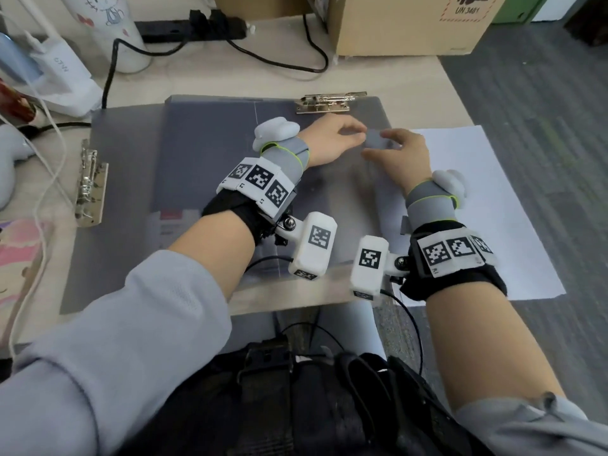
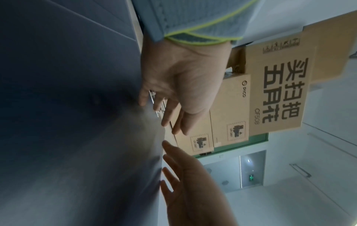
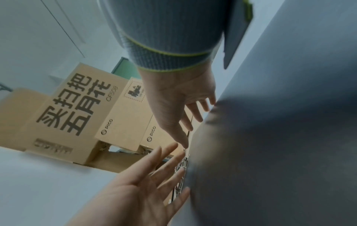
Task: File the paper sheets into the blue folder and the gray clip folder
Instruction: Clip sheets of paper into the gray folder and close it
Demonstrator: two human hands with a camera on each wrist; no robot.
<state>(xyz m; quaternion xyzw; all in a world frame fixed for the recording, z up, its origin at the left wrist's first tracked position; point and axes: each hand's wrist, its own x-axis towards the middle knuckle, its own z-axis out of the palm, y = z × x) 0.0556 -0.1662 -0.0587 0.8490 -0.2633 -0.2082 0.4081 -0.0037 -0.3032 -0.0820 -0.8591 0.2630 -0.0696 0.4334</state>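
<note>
The gray clip folder [image 1: 322, 199] lies open and flat on the desk, with one metal clip [image 1: 329, 102] at its far edge and a second clip [image 1: 88, 189] at its left edge. A darker blue-gray panel [image 1: 204, 153] shows in its middle. A white paper sheet [image 1: 477, 199] lies partly under the folder's right side. My left hand [image 1: 329, 139] and right hand [image 1: 401, 156] hover close together over the folder's right half. In the wrist views the left hand [image 2: 179, 85] and right hand [image 3: 173, 104] have straight fingers, tips touching the gray surface [image 2: 77, 137], holding nothing.
A cardboard box [image 1: 394, 24] stands at the back right, with a black power strip [image 1: 194, 26] and cables beside it. A white bottle [image 1: 108, 31] and white bags sit at the back left. The desk's right edge runs along the white sheet, with carpet [image 1: 543, 126] beyond.
</note>
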